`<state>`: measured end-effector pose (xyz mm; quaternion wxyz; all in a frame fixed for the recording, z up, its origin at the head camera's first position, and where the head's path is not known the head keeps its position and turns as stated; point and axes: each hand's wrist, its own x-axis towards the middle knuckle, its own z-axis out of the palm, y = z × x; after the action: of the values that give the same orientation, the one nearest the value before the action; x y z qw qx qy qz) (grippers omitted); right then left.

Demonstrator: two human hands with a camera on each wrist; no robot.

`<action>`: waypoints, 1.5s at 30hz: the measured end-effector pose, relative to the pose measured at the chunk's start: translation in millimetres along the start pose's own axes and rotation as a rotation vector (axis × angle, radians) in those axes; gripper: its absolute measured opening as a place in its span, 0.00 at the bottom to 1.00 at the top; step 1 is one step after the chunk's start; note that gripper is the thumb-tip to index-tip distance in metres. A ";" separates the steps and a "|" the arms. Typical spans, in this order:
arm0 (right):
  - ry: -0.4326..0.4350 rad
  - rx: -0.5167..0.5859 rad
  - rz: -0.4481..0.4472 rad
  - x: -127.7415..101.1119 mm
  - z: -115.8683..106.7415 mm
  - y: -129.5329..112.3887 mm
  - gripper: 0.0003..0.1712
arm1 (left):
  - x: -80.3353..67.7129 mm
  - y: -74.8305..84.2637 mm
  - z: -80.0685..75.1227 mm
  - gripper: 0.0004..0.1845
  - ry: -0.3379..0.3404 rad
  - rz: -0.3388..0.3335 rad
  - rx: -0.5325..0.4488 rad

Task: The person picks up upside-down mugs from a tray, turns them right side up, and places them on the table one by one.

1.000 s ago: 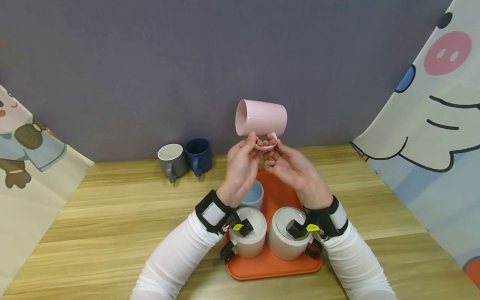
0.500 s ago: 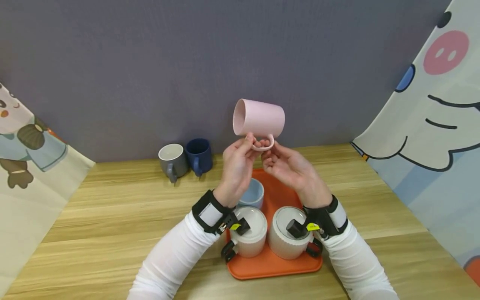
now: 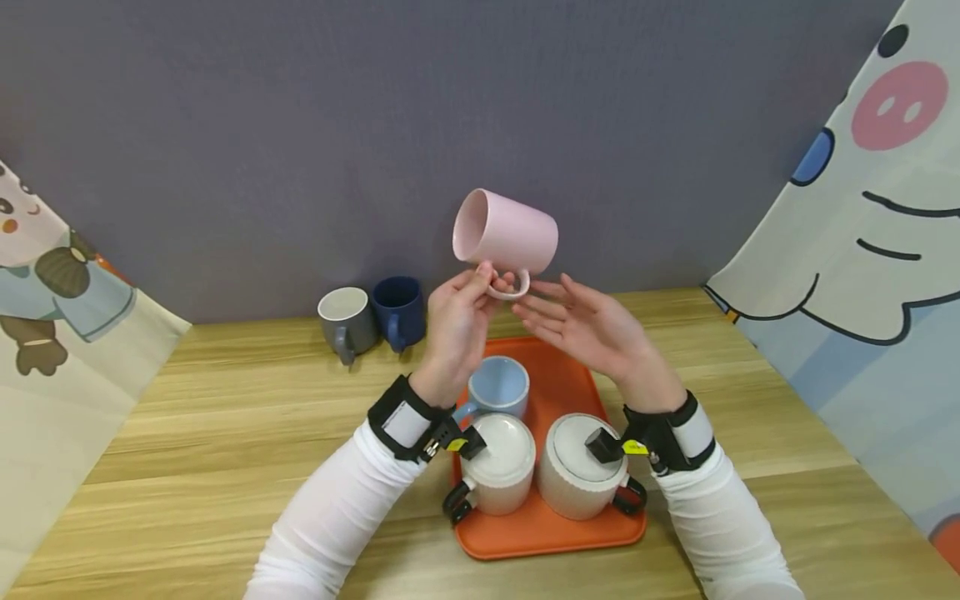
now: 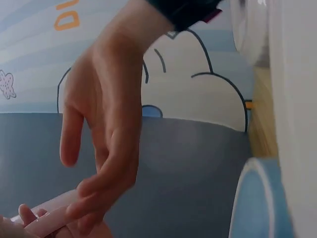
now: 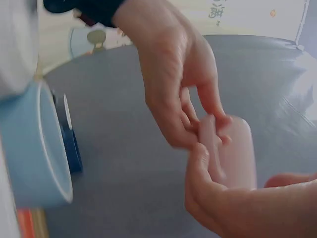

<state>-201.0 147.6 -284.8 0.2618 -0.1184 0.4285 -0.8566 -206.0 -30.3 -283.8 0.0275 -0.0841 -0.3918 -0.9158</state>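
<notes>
A pink mug (image 3: pixel 519 233) is held in the air on its side, handle down, its mouth facing left in the head view. My left hand (image 3: pixel 454 333) pinches the handle between thumb and fingers. Just right of it, my right hand (image 3: pixel 592 329) has its fingers extended, tips close to the handle; whether they touch it I cannot tell. In the right wrist view, the left hand (image 5: pixel 171 84) grips the handle of the pink mug (image 5: pixel 240 153). The left wrist view shows the right hand (image 4: pixel 106 114) with loosely bent fingers near the handle.
Beneath the hands an orange tray (image 3: pixel 562 367) bears a light blue mug (image 3: pixel 499 385) and two pale lidded mugs with dark handles, a left one (image 3: pixel 501 467) and a right one (image 3: pixel 573 471). Against the grey backdrop stand a grey mug (image 3: pixel 352 329) and a navy mug (image 3: pixel 401 317).
The pink mug has shifted left and tilted a little, mouth higher, along with the left hand. My right hand has spread its fingers and drawn slightly away from the handle.
</notes>
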 end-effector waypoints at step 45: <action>0.608 -1.645 -0.396 -21.9 -60.8 4.4 0.30 | 29.2 -21.6 -89.3 0.05 0.221 0.100 0.372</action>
<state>-207.2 198.4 -324.6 -0.1828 -0.1083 0.9291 -0.3026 -249.0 -79.3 -354.7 0.1308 0.0041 -0.5442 -0.8287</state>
